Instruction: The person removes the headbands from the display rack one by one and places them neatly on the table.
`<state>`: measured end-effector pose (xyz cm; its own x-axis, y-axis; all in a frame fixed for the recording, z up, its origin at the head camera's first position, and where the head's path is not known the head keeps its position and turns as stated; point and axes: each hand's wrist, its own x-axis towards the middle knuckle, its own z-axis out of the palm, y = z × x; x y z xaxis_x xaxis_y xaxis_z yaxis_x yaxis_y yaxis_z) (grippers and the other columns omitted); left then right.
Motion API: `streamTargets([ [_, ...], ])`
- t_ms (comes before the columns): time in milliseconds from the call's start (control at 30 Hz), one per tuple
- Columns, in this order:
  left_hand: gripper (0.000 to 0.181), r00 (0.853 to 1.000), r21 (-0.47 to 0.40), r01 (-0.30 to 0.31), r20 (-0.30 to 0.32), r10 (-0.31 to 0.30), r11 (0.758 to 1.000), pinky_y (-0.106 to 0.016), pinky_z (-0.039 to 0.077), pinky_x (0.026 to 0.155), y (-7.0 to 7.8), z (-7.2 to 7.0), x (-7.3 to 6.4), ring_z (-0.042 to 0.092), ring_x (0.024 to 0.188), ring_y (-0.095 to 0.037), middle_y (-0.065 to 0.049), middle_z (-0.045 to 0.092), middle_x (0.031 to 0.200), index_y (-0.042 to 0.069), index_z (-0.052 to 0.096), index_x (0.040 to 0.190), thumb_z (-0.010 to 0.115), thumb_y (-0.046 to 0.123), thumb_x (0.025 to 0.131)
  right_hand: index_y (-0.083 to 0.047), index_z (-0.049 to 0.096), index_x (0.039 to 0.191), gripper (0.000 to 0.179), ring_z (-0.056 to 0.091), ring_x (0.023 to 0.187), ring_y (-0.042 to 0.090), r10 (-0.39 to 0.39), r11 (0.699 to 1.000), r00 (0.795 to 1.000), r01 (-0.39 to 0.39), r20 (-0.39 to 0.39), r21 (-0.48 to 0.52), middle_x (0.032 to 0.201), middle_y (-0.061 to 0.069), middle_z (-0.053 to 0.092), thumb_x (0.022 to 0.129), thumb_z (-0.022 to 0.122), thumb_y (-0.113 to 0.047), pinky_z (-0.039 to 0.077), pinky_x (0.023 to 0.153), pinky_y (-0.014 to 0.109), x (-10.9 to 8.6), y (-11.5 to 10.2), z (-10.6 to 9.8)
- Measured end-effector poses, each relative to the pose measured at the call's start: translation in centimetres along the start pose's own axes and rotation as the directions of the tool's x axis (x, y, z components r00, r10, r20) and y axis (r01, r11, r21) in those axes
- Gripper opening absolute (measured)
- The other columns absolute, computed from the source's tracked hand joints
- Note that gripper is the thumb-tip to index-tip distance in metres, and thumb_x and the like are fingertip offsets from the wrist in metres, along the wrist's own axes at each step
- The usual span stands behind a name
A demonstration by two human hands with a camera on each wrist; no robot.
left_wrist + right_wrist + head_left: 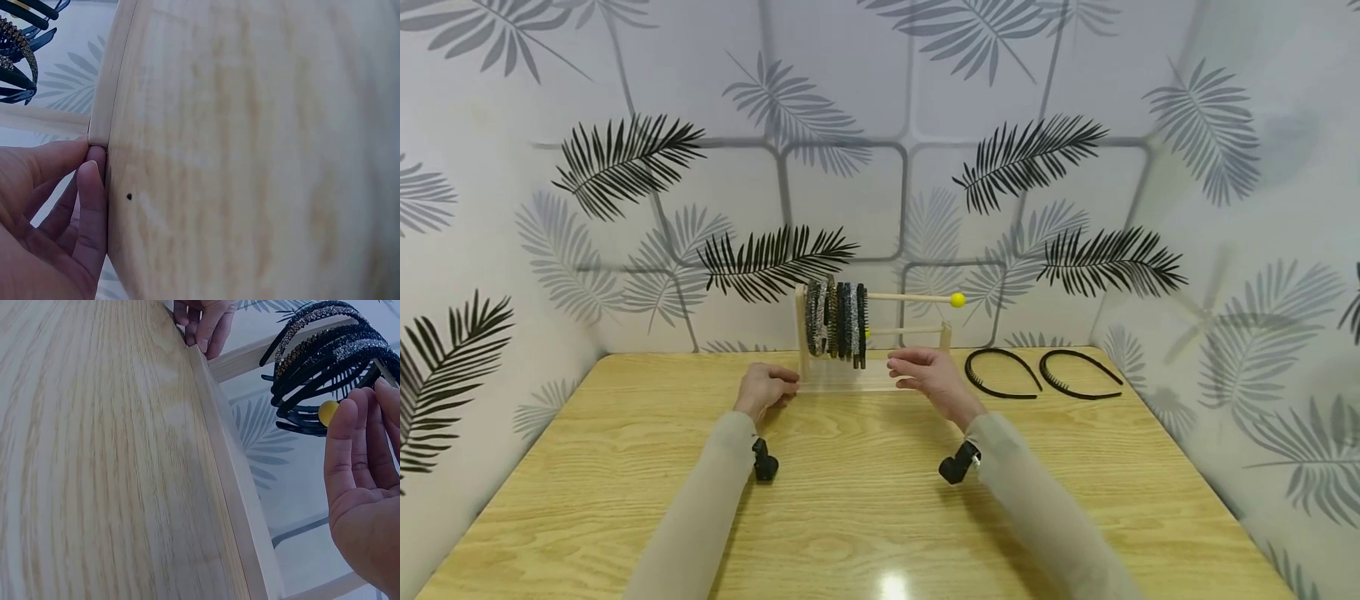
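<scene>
A wooden headband rack point(802, 333) stands at the back of the table, with two rods. Several dark, glittery headbands point(837, 321) hang toward the left of its upper rod, which ends in a yellow ball point(957, 300). My left hand point(764, 389) pinches the front left corner of the rack's base; in the left wrist view its thumb and fingers meet the wood's end point(103, 125). My right hand point(931, 377) is raised in front of the rack's right part, fingers bent loosely with nothing visible between them. A lower rod's yellow ball point(328, 413) shows beside its fingertips.
Two black headbands point(1002, 396) lie on the wooden table point(850, 500), right of the rack. A leaf-patterned wall point(865, 200) rises right behind the table, with more patterned walls on both sides.
</scene>
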<state>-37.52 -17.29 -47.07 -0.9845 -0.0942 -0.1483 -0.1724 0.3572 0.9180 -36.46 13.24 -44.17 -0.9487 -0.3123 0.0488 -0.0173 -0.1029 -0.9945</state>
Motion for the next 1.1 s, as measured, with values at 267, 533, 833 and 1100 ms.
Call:
streamTargets([
  [267, 0.024, 1.000, -0.002, -0.004, 0.014, 0.004, 1.000, -0.025, 0.057, 0.060, 0.0, -0.1, 0.1, 0.066, 0.073, -0.016, -0.019, 0.072, 0.105, 0.000, 0.071, 0.116, 0.066, 0.005, 0.093, 0.004, 0.065, 0.122, 0.030, 0.066, 0.093, 0.013, -0.037, 0.999, 0.999, 0.037, -0.009, -0.024, 0.104, 0.002, 0.071, 0.095, 0.065, -0.011, 0.058, 0.087, 0.033, 0.5, -0.5, 1.2],
  [533, 0.025, 1.000, -0.012, -0.022, 0.019, 0.023, 1.000, -0.026, 0.057, 0.060, -0.1, -0.1, 0.0, 0.066, 0.073, -0.017, -0.022, 0.071, 0.107, -0.002, 0.070, 0.117, 0.065, 0.004, 0.093, 0.005, 0.060, 0.130, 0.039, 0.066, 0.104, 0.020, -0.064, 0.996, 0.998, 0.063, -0.017, -0.064, 0.132, 0.027, 0.057, 0.096, 0.065, -0.013, 0.056, 0.094, 0.034, 1.3, -1.8, 2.2],
  [833, 0.026, 1.000, 0.004, -0.016, 0.024, 0.016, 1.000, -0.026, 0.056, 0.059, -0.2, 0.0, 0.2, 0.066, 0.072, -0.016, -0.020, 0.071, 0.105, -0.001, 0.069, 0.118, 0.065, 0.004, 0.093, 0.006, 0.057, 0.132, 0.041, 0.052, 0.124, 0.047, -0.099, 0.995, 0.995, 0.098, -0.012, -0.034, 0.130, 0.024, 0.060, 0.096, 0.064, -0.012, 0.054, 0.098, 0.038, 2.1, -2.6, 2.7],
  [1100, 0.026, 1.000, -0.004, -0.016, 0.021, 0.016, 1.000, -0.026, 0.056, 0.060, -0.1, 0.0, 0.1, 0.066, 0.073, -0.017, -0.021, 0.071, 0.107, -0.002, 0.069, 0.118, 0.065, 0.004, 0.093, 0.002, 0.060, 0.131, 0.039, 0.067, 0.105, 0.024, -0.095, 0.995, 0.995, 0.094, -0.028, -0.011, 0.130, 0.022, 0.060, 0.095, 0.066, -0.010, 0.050, 0.103, 0.047, 2.7, -3.0, 3.7],
])
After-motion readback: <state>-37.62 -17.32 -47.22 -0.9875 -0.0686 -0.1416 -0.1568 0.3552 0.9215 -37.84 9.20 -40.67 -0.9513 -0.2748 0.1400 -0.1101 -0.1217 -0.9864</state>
